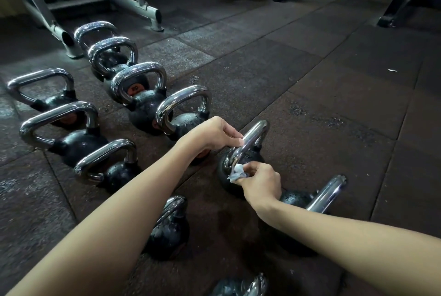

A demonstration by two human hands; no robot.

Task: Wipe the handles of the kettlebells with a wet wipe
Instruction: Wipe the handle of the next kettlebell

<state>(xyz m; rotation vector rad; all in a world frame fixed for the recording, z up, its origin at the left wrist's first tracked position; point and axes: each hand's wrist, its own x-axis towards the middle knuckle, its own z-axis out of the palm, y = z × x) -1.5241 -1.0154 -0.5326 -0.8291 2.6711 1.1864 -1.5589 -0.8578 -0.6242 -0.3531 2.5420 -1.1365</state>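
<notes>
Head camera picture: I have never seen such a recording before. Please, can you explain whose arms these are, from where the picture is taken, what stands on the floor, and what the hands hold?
There is no machine here: the two bare arms belong to a person. The single picture comes from a camera worn on that person's head. It looks forward and down, so you see the arms from above. On the dark rubber floor stand many black kettlebells with shiny metal handles, and gym frames stand behind them. The left hand grips the handle of one kettlebell near its top. The fingers of the right hand pinch a crumpled wet wipe at the lower part of the same handle.
</notes>
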